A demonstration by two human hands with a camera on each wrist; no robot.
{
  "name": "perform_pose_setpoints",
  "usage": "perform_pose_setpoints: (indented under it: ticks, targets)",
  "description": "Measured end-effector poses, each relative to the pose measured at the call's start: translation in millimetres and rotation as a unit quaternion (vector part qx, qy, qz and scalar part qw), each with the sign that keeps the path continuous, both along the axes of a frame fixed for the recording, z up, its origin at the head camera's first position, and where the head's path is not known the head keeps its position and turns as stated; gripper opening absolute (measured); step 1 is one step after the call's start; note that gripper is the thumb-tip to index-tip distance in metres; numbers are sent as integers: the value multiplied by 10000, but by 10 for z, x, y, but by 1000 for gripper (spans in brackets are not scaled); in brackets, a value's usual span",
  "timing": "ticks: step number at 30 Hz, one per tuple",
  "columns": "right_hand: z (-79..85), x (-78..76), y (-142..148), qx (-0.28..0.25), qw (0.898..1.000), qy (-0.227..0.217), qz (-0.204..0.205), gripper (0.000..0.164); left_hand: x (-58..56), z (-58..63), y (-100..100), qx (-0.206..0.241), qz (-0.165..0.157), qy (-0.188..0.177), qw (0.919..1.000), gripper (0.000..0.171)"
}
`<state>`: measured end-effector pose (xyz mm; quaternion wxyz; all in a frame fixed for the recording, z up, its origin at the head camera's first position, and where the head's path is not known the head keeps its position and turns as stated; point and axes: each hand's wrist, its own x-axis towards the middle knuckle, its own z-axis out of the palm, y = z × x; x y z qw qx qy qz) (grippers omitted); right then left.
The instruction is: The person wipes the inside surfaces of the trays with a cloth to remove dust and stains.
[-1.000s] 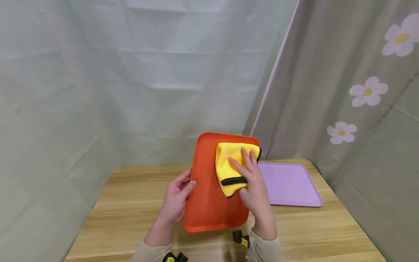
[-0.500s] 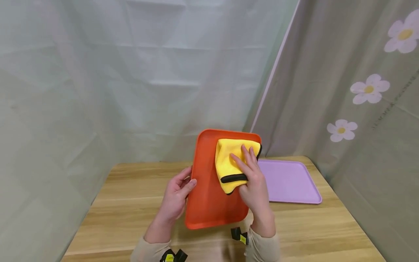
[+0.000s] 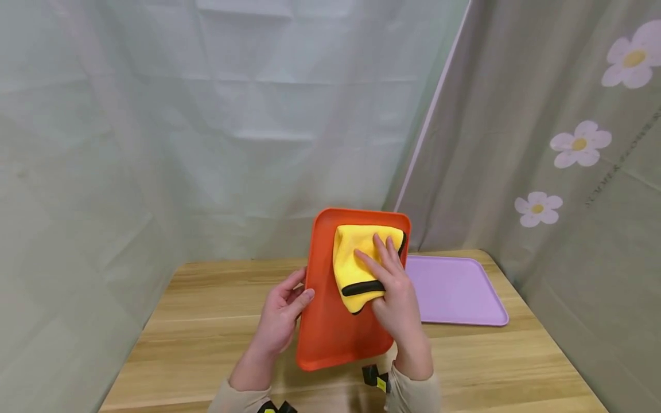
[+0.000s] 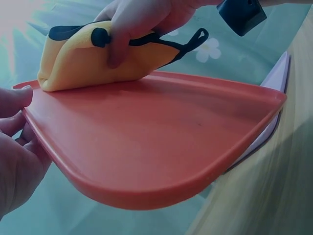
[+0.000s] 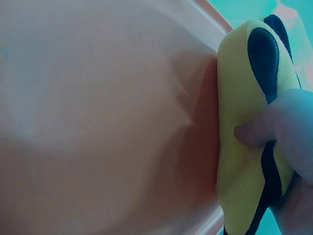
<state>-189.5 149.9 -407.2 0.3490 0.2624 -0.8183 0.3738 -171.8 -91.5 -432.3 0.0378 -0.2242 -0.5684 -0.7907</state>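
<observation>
An orange-red tray (image 3: pixel 335 332) is held tilted up above the table, its rimmed inner face toward me. My left hand (image 3: pixel 281 312) grips its left edge, thumb on the rim and fingers behind. Against the tray's upper right part lies a folded yellow cloth (image 3: pixel 353 252) with black trim. My right hand (image 3: pixel 397 292) holds this cloth, fingers spread over it and thumb at its near side. From the left wrist, the cloth (image 4: pixel 73 63) shows as a thick fold standing on the tray's surface, with a black loop at one end.
A purple tray (image 3: pixel 459 289) lies flat on the wooden table (image 3: pixel 206 338) to the right, partly hidden behind the orange-red tray and right hand. Pale curtains (image 3: pixel 248 126) hang behind the table and along its sides, with printed flowers on the right one.
My right hand and the yellow cloth have shifted slightly left across the tray. The tray has moved slightly right in view, with my left hand keeping its grip. The purple tray stays put.
</observation>
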Motion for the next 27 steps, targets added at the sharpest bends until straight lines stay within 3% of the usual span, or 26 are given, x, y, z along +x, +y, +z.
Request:
perform_pose_setpoints:
  ticks: [7, 20, 27]
  targets:
    - [20, 19, -81, 201, 9998, 43, 55, 90, -7, 2, 12, 39, 50, -35, 10000, 50]
    - [-15, 62, -297, 536, 9977, 158, 394, 74, 0, -6, -25, -58, 104, 77, 9999, 50]
    - [0, 77, -314, 774, 9956, -78, 520, 71, -5, -20, -29, -31, 177, 35, 9998, 51]
